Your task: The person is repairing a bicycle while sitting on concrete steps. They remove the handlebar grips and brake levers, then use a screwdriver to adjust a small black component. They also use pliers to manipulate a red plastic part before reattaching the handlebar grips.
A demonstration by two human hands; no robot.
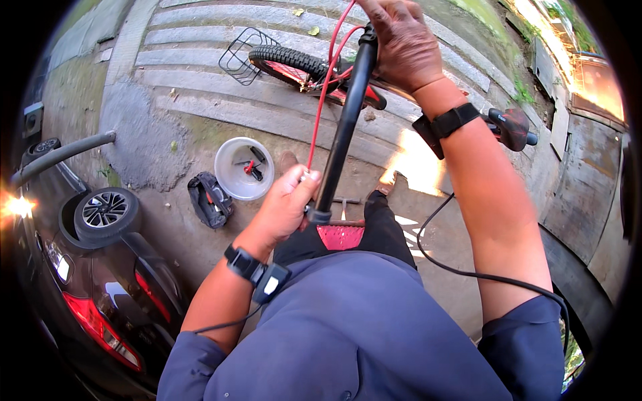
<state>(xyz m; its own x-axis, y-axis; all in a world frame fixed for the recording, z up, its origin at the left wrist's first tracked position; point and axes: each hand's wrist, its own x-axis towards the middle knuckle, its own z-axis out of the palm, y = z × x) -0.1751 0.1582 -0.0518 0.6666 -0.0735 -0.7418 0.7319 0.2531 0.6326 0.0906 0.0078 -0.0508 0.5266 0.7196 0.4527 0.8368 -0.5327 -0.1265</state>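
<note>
My left hand [286,208] is closed at the lower end of a black handlebar tube [344,127], pinching the end of a red cable [319,113] between thumb and finger. That cable runs upward beside the tube and out of view at the top. My right hand [409,50] is closed near the tube's upper end, next to a black clamp [368,37]; its fingertips are hidden, so what it grips is not plain. Beyond the tube lies a bicycle, with a knobby black tyre [294,59], a wire basket [244,57] and a dark saddle [513,128].
A pale bucket [223,175] holding red and black tools stands left of my feet. Next to it lies a dark bag [208,200]. A red textured surface [340,237] shows between my legs. A dark car [100,287] stands at left, a grey pipe [70,155] beside it.
</note>
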